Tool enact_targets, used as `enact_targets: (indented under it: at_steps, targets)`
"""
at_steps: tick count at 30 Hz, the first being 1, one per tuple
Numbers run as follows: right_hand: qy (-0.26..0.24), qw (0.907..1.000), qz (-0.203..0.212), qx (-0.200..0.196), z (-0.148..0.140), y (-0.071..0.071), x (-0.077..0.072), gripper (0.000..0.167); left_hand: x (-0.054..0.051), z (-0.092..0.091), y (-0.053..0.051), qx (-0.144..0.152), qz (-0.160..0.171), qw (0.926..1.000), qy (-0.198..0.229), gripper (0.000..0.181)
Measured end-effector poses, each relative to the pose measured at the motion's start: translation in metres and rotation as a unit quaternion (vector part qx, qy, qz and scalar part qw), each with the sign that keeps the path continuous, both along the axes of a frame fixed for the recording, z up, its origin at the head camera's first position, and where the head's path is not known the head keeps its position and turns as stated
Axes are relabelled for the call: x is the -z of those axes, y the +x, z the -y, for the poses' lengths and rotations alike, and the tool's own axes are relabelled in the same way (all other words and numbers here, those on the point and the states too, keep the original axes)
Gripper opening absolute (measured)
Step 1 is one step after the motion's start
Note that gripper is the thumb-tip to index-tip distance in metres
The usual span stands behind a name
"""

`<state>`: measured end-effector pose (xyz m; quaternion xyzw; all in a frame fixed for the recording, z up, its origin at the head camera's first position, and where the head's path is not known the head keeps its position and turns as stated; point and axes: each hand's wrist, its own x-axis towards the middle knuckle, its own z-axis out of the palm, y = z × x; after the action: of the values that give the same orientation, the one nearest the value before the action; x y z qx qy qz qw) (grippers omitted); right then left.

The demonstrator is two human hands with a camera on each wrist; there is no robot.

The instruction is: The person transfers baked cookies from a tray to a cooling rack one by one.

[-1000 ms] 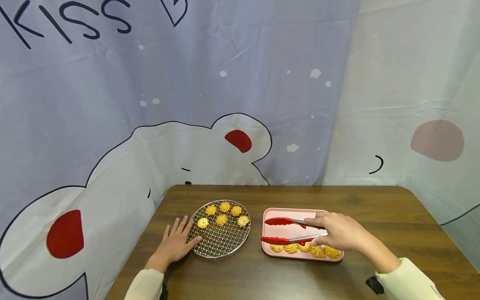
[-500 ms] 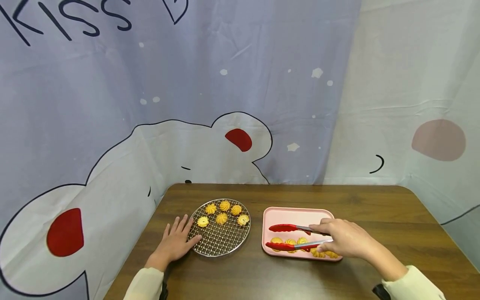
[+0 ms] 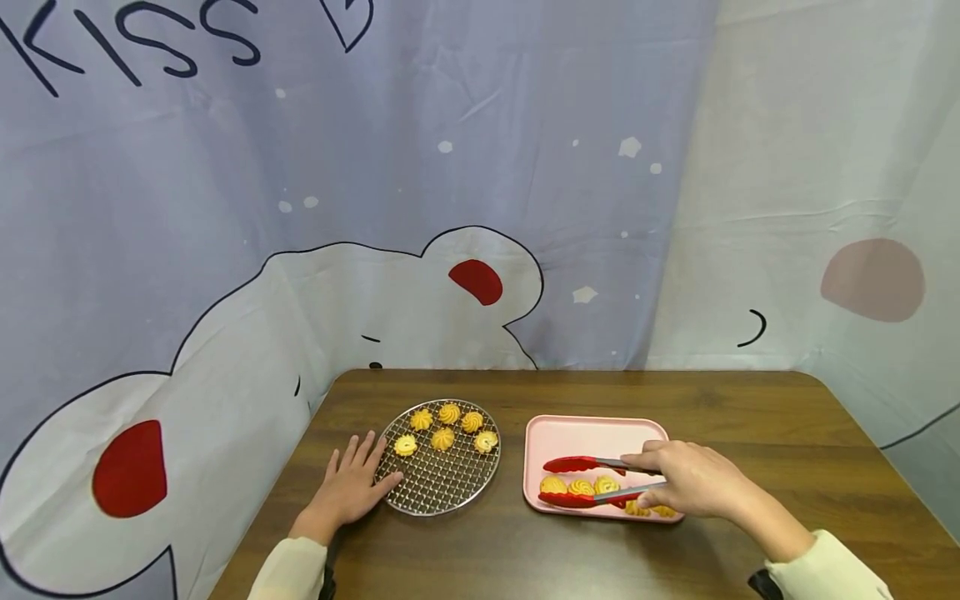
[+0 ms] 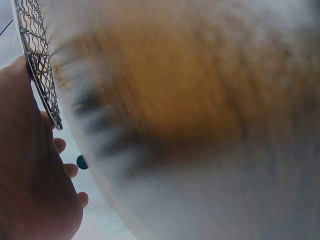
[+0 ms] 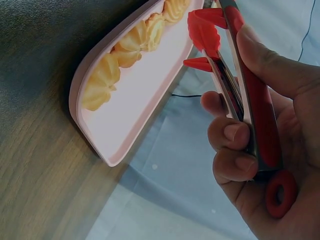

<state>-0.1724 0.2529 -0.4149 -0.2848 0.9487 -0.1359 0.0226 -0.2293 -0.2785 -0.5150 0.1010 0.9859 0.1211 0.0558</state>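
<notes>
Apparently, the left hand [image 3: 348, 492] is there for steadiness: I see it flat, fingers straight and fanned, at the left rim of the round wire rack [image 3: 435, 487], with the thumb reaching its near side. My guess is that a light, rim-hugging touch stops the rack sliding and leaves the mesh accessible. The 6 cookies on it [image 3: 442, 439] sit mostly toward its far half, so the near half is bare mesh.

Over at the pink tray [image 3: 585, 432], I watch the right hand [image 3: 693, 479] grip the tongs [image 5: 260, 110], thumb on 1 arm and curled fingers round the other, a hold I'd judge suits fine control of the gap. The 2 red tips stand apart; from the head view they frame the row of 5 cookies on the tray [image 3: 553, 486], along its near edge. I cannot tell whether either tip touches them. Tray and rack lie well within reach on the table [image 3: 735, 433].
</notes>
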Motion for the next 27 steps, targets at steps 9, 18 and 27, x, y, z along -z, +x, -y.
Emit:
enact_targets:
  at_steps: [9,18,27]
  targets:
    - [0.007,1.0000,0.002,-0.003,0.0019,-0.0007,0.0021,0.050,0.0042,0.0012,-0.0012,-0.001,-0.006,1.0000,0.001,0.086]
    - [0.005,1.0000,-0.001,-0.007,0.0021,-0.0004,0.0017,0.048,0.0046,0.0007,-0.0022,0.001,-0.010,0.9999,0.007,0.084]
    - [0.002,0.9999,-0.010,-0.009,0.0001,0.0007,0.0053,0.048,0.0041,-0.0012,-0.0010,0.001,-0.017,0.9997,0.018,0.082]
